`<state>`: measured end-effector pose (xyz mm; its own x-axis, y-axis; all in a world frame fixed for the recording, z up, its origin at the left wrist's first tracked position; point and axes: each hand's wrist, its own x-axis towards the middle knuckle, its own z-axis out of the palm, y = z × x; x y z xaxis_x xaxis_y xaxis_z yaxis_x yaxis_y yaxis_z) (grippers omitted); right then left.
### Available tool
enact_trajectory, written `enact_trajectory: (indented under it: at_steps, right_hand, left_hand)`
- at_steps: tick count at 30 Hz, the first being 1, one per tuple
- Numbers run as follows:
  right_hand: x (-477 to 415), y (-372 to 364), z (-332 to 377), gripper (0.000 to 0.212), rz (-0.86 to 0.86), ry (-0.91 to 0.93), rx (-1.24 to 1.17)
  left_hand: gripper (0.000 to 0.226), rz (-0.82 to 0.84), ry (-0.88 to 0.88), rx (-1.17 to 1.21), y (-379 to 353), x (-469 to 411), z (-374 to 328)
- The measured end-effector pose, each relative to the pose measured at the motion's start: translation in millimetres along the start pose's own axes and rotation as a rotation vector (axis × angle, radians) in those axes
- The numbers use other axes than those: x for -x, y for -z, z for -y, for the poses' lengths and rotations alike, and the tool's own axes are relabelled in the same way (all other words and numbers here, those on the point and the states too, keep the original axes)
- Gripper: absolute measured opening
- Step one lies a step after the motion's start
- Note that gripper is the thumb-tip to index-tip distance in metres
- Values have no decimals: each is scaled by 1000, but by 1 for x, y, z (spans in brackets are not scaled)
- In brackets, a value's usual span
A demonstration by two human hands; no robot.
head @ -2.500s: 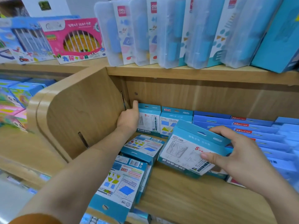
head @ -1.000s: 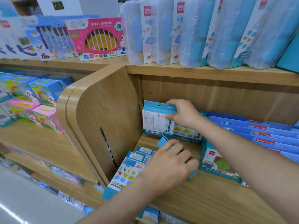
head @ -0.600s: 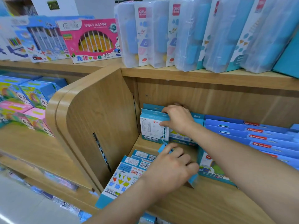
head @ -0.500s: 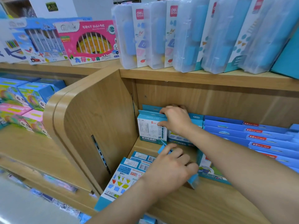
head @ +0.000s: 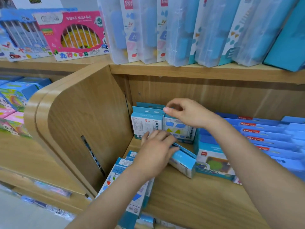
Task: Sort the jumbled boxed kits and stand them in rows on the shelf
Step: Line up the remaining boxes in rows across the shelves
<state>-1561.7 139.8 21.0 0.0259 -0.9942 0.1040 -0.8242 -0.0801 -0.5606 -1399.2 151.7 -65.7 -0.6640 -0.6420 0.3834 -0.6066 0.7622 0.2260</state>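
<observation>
1. The left hand (head: 155,152) lies flat, fingers together, on a tilted blue cardboard box (head: 183,160) on the wood-grain shelf (head: 198,200).
2. The right hand (head: 186,113) hovers loosely curled, empty, beside the upright boxes (head: 146,123) at the far left.

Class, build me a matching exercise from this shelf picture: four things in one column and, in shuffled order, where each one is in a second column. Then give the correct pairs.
Column one
1. pink boxed toy
2. white kit box with line drawings
3. left hand
4. flat kit box with coloured shapes

Column two
A. lying at the front edge of the lower shelf
B. standing upright against the wooden side panel
C. on the upper shelf, far left
D. on a tilted blue box in mid-shelf

Pairs: 1-C, 2-B, 3-D, 4-A
</observation>
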Motion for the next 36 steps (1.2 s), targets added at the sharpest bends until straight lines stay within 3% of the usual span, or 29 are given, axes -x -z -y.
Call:
enact_trajectory:
  at_steps: [2,5,9,12,16,22,24,29,36]
  right_hand:
    - [32,15,1,56,156,-11,-128]
    - [65,6,-2,58,270,-50,108]
    - [70,-16,-13,45,18,-36,430]
    - [69,-23,-22,29,-97,-49,449]
    - [69,-24,-30,23,-159,-65,435]
    - [74,-26,-42,20,-322,15,330]
    - [78,-15,-49,29,-374,8,328]
    - [93,4,-70,59,-106,-155,498]
    - [95,2,-72,56,-90,-151,569]
  left_hand:
    - [29,39,87,188,0,-6,7]
    - [20,-14,185,287,2,-18,11]
    - [18,-55,405,392,0,-31,15]
    - [23,-33,503,562,1,-31,18]
    - [43,153,481,877,1,-20,22]
    - [36,106,436,782,1,-20,23]
    - [35,90,419,731,2,-25,23]
    - [42,17,396,549,3,-44,25]
    - [49,-2,343,442,-19,-50,22]
